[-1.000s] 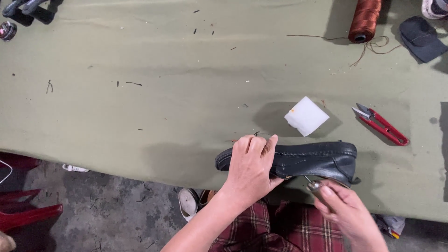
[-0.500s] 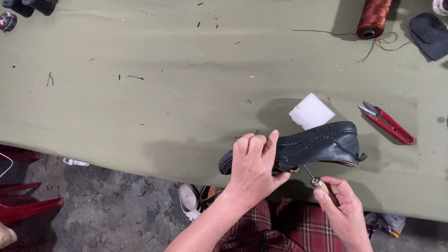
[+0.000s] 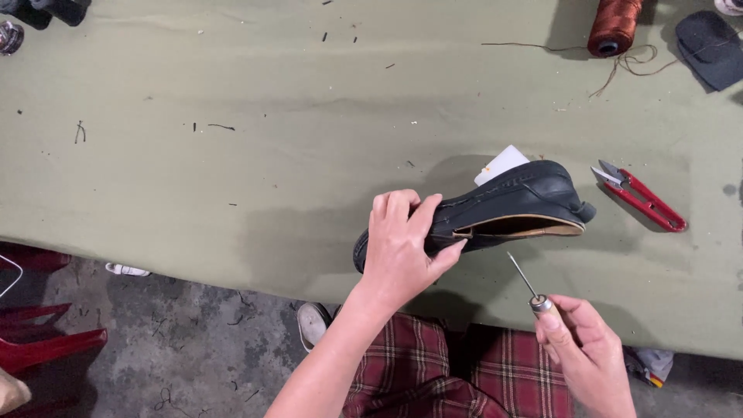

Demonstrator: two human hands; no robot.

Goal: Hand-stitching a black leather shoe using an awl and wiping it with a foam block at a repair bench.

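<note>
Both hands work just above the near edge of the table; the left hand (image 3: 402,251) is clamped around the toe end of a black leather shoe (image 3: 511,205), fingers over the upper and thumb underneath, holding it tilted with the heel raised toward the right and the pale insole edge showing along its opening; the right hand (image 3: 584,352) is closed on the handle of an awl (image 3: 528,285), whose thin metal point angles up toward the underside of the shoe and stops just short of it, so the two hands are apart, each with its own thing; the shoe hangs over the olive-green table (image 3: 232,155) near its front edge, casting a shadow on the cloth; just behind the shoe a small white piece (image 3: 501,162), possibly paper or cloth, peeks out, mostly hidden; to the right lie red thread snips (image 3: 642,197), well apart from the awl; farther back a spool of reddish-brown thread (image 3: 614,27) stands with loose thread trailing beside it, and a dark fabric piece (image 3: 710,46) lies at the far right corner; below the table a red plaid garment (image 3: 464,371) covers the person's lap, and red plastic furniture (image 3: 39,340) shows at the lower left on the concrete floor.
</note>
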